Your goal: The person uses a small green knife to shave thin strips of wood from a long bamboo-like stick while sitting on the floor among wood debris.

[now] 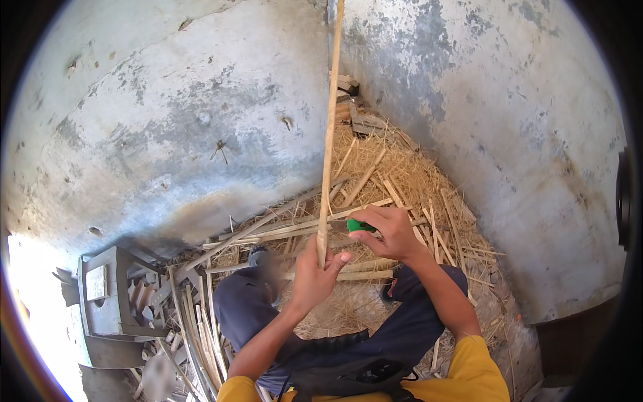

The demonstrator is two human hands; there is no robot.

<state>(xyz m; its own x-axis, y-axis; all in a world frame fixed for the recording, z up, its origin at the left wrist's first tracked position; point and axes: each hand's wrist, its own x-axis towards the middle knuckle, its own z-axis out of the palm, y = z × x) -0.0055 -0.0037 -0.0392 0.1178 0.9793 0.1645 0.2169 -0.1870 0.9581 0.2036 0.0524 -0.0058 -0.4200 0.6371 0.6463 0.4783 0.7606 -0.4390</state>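
My left hand is closed around the lower end of a long, pale wooden strip, which looks like split bamboo. The strip rises away from me and runs out past the top of the view. Just to the right of it, my right hand grips a small green object, its fingers wrapped round most of it. What kind of thing it is cannot be made out. A short gap separates the green object from the strip.
Curly shavings and loose strips cover the floor between two peeling walls that meet in a corner. Beyond my left knee stands a grey wooden box, beside a bundle of long strips. Wood blocks lie in the corner.
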